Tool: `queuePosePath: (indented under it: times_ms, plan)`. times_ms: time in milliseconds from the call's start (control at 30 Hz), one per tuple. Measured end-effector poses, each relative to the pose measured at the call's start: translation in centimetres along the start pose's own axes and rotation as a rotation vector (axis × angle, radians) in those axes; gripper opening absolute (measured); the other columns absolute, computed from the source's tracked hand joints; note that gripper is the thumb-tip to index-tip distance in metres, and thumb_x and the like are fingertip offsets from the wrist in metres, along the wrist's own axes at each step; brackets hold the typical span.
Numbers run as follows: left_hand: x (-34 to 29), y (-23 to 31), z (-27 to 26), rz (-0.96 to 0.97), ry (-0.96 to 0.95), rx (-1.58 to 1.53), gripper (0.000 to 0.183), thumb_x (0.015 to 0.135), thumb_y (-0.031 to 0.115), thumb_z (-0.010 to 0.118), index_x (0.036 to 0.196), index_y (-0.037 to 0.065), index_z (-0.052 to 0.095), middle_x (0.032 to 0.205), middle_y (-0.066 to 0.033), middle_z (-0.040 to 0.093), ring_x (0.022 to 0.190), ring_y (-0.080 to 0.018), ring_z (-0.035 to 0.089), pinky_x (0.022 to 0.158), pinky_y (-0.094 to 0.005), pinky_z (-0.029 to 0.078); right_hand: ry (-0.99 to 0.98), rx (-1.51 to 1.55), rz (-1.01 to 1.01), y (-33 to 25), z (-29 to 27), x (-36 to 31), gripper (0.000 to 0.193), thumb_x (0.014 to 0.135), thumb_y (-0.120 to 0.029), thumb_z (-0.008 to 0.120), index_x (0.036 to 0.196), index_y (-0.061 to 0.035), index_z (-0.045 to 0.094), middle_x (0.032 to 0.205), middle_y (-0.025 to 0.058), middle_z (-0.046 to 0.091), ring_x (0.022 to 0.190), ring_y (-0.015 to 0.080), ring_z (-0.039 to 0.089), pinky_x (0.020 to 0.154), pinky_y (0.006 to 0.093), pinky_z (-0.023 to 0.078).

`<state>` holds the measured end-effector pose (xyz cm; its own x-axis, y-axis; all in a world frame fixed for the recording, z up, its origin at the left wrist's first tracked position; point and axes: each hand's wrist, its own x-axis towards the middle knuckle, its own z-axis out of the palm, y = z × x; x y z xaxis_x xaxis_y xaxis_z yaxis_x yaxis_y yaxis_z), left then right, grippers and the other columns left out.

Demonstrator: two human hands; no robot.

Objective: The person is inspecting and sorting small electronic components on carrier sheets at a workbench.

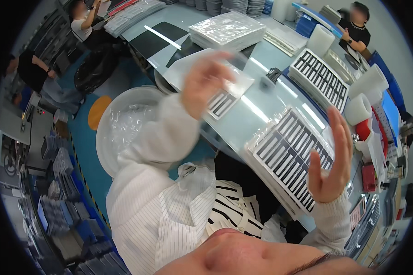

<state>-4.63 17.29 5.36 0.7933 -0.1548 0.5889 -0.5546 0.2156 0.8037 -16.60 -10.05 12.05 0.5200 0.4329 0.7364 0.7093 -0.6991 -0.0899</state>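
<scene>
My left hand [209,82] is smeared by motion above the far left side of the glass-topped table, and its fingers cannot be made out clearly. Beneath it lies a clear plastic sheet or bag [241,80], with a small white card with black bars [222,104] at its near edge. My right hand [332,160] is open, thumb and fingers apart, over the right side of a stack of white sheets with rows of black strips [284,156]. Nothing shows in its grasp. Loose clear film sticks up along the stack's far edge.
A white tub [106,133] with crumpled clear plastic stands left of the table. Farther back are a plastic-wrapped stack [227,30], another striped stack [319,78], a small black object [274,74] and white rolls [368,85]. Other people are at the far left and far right.
</scene>
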Motion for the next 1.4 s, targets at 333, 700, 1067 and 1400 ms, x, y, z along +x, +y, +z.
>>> queuePosePath:
  times_ms: [333, 700, 1067, 1400]
  plan:
    - [-18.3, -9.7, -38.8, -0.417, 0.789, 1.361, 0.076, 0.074, 0.025, 0.076, 0.135, 0.002, 0.037, 0.114, -0.0173, 0.059, 0.109, -0.0296, 0.055, 0.094, -0.0372, 0.043, 0.075, -0.299, 0.685, 6.7, -8.2, -13.8, 0.050, 0.084, 0.001, 0.052, 0.133, 0.0021, 0.041, 0.135, 0.0178, 0.047, 0.122, 0.0283, 0.047, 0.101, 0.0388, 0.036]
    - [-6.5, -9.4, -28.6, -0.208, 0.741, 1.313, 0.027, 0.076, 0.027, 0.073, 0.096, 0.009, 0.069, 0.103, -0.0071, 0.065, 0.101, -0.0250, 0.057, 0.091, -0.0356, 0.043, 0.084, -0.293, 0.888, 8.6, -9.9, -18.7, 0.033, 0.084, -0.003, 0.056, 0.117, 0.0000, 0.057, 0.121, 0.0127, 0.059, 0.108, 0.0230, 0.056, 0.090, 0.0329, 0.042]
    - [5.7, -12.5, 10.4, 0.242, -0.439, 0.616, 0.011, 0.076, 0.010, 0.070, 0.071, 0.001, 0.065, 0.071, -0.0088, 0.062, 0.072, -0.0241, 0.056, 0.067, -0.0331, 0.043, 0.013, 0.125, 0.962, 13.6, -5.1, -21.5, 0.021, 0.078, -0.009, 0.067, 0.099, -0.0032, 0.066, 0.094, 0.0066, 0.063, 0.086, 0.0161, 0.058, 0.073, 0.0264, 0.045]
    - [4.8, -15.4, 13.2, -0.227, -0.705, 0.448, 0.029, 0.078, 0.022, 0.069, 0.065, 0.000, 0.057, 0.060, -0.0064, 0.049, 0.058, -0.0167, 0.044, 0.056, -0.0294, 0.037, 0.064, 0.092, 1.016, 13.7, -4.0, -22.4, 0.023, 0.076, -0.006, 0.069, 0.098, -0.0019, 0.066, 0.089, 0.0052, 0.058, 0.079, 0.0132, 0.051, 0.074, 0.0246, 0.042]
